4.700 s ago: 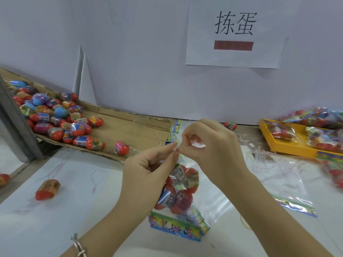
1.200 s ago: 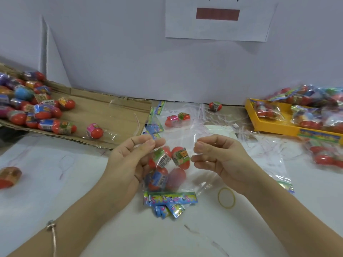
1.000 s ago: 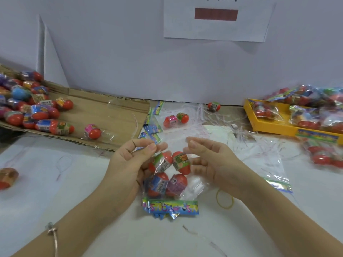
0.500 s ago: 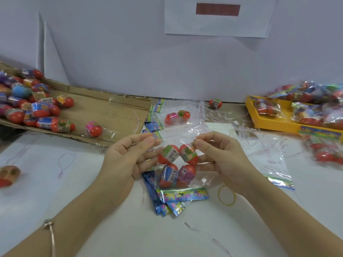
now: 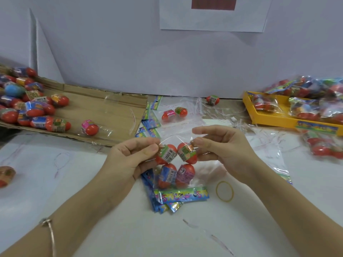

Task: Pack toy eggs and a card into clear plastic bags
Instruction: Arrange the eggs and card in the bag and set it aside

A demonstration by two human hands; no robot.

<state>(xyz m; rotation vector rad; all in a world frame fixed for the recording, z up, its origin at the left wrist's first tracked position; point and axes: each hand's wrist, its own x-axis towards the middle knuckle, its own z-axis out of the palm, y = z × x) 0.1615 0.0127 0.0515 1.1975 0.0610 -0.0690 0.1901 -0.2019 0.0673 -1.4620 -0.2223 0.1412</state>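
Bag [image 5: 208, 170] on counter [image 5: 89, 204]: four eggs [image 5: 185, 153], card [image 5: 182, 195] inside. Left hand [image 5: 130, 158] and right hand [image 5: 222, 151] each pinch its mouth; sealing likely pending. Filled bags [image 5: 306, 106] in tray [image 5: 269, 123]; many loose eggs [image 5: 37, 112] remain on cardboard [image 5: 104, 108].

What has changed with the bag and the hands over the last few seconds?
The hands parted: seconds ago they pinched together at the top of the bag, holding it upright. Now the left hand and right hand each pinch one side of its mouth, and it lies flatter on the table. Unchanged: four eggs and the card inside.
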